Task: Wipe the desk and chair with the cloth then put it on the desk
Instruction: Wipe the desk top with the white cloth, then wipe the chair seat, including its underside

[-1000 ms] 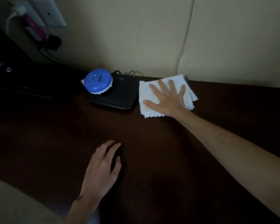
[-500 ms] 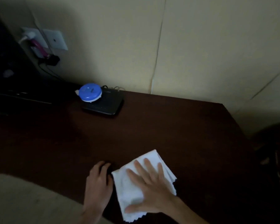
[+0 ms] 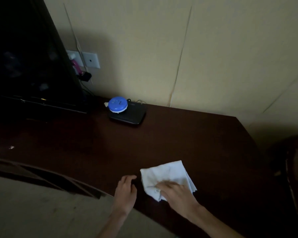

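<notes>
Dragged forward from the wall (image 3: pixel 213 57), one white cloth (image 3: pixel 167 174) lies under the right hand (image 3: pixel 179 194), fingers blurred but flat; left hand (image 3: pixel 126 193) rests loose-fingered on the counter (image 3: pixel 196 134).

No legible text; marks on blue lid (image 3: pixel 118 104), black box (image 3: pixel 133 115) too blurred.

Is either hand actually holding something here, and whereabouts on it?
The right hand lies on the near corner of the cloth; blur hides whether its fingers pinch it. The left hand holds nothing, resting on the desk.
</notes>
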